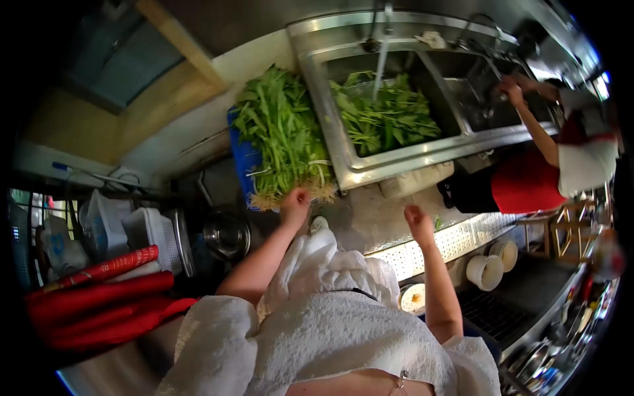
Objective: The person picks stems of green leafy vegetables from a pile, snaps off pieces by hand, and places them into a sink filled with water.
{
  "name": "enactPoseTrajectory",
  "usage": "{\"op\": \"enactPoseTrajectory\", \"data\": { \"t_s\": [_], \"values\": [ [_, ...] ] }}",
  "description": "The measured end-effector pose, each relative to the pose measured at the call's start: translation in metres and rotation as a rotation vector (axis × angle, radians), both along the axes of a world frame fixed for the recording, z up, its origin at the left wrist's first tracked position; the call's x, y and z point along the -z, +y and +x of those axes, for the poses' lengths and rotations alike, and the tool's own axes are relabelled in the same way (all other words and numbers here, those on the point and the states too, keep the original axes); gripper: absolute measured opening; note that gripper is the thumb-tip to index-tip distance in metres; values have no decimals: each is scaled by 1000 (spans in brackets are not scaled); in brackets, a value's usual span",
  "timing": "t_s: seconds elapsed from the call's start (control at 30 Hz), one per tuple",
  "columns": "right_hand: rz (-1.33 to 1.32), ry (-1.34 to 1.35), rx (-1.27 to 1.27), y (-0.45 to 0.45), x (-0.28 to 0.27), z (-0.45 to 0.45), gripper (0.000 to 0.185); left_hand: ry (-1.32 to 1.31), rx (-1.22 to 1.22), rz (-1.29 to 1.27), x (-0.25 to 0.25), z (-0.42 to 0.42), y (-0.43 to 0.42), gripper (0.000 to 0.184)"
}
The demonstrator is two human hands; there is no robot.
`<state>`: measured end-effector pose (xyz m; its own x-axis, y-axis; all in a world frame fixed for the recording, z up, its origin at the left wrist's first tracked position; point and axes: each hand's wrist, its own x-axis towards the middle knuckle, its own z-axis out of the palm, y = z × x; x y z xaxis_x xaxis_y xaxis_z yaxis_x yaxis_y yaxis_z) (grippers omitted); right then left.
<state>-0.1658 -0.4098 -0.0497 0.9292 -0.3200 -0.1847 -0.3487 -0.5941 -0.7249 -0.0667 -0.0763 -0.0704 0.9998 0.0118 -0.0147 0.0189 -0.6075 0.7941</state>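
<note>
Viewing left hand [294, 208]: I see it at the roots [264, 200] of the long greens [277, 122], by the near edge of the blue crate [239, 158]; its fingers curl inward, yet I cannot tell from here whether this grip is clamped on anything.
Right hand [418, 223]: raised well apart from the bundle, out past the near edge of the metal sink [360, 173]; I make out its grip as fingers folded together.
Bundle: lying thick on the crate, leaves toward the far edge, roots spilling over the near edge, just beside the sink's left edge.
Left basin: I see a stream of water [381, 72] falling among loose greens [396, 122].
Co-worker [528, 188]: standing by the sink's right end in a red apron, hands over the basins there.
White buckets [484, 272]: standing to the right of the right forearm.
</note>
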Motion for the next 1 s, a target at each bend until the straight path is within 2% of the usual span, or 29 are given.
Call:
{"op": "enactPoseTrajectory", "data": {
  "t_s": [0.03, 0.07, 0.13, 0.2, 0.23, 0.27, 0.3, 0.33, 0.4, 0.47, 0.57, 0.6, 0.67, 0.7, 0.73, 0.8, 0.93, 1.0],
  "values": [
    [146, -110, -66, 12, 2, 36, 20, 46, -99, -23, 11, 28, 19, 15],
    [140, -88, -84, 28, -8, 60, 20, 86, -197, -42, 17, 44, 33, 13],
    [193, -179, -150, 72, -50, 104, 18, 118, -245, -38, 28, 70, 42, 13],
    [158, -109, -257, 112, -65, 134, 18, 178, -204, -94, 58, 98, 45, 18],
    [127, -50, -308, 131, -70, 146, 19, 203, -231, -7, 58, 107, 37, 20],
    [166, -104, -322, 149, -62, 155, 18, 230, -252, 80, 57, 115, 27, 21],
    [102, -113, -380, 166, -65, 161, 18, 403, -212, 137, 33, 126, 23, 25],
    [41, -118, -438, 180, -70, 166, 17, 417, -207, 124, 18, 135, 16, 25],
    [60, -7, -460, 198, -77, 170, 17, 615, -236, 330, 2, 143, 5, 28],
    [60, 24, -475, 203, -81, 174, 18, 560, -271, 307, 12, 142, 7, 31],
    [94, 9, -433, 191, -79, 177, 19, 458, -192, 8, 15, 130, 20, 27],
    [131, 52, -395, 185, -78, 180, 18, 456, -194, 10, 12, 124, 27, 27],
    [144, -9, -365, 176, -76, 187, 17, 186, -214, -338, 2, 116, 42, 26],
    [163, 41, -338, 173, -79, 193, 16, 408, -234, -594, -12, 115, 51, 24],
    [75, -10, -366, 172, -84, 201, 15, 397, -237, -590, -32, 115, 60, 24],
    [5, -146, -395, 178, -101, 218, 14, 480, -227, -885, -72, 116, 71, 24],
    [-258, -650, -504, 200, -140, 255, 20, 514, -110, -933, -112, 118, 82, 24],
    [-386, -766, -561, 203, -156, 272, 27, 511, 9, -868, -132, 119, 81, 24]
  ]
}}
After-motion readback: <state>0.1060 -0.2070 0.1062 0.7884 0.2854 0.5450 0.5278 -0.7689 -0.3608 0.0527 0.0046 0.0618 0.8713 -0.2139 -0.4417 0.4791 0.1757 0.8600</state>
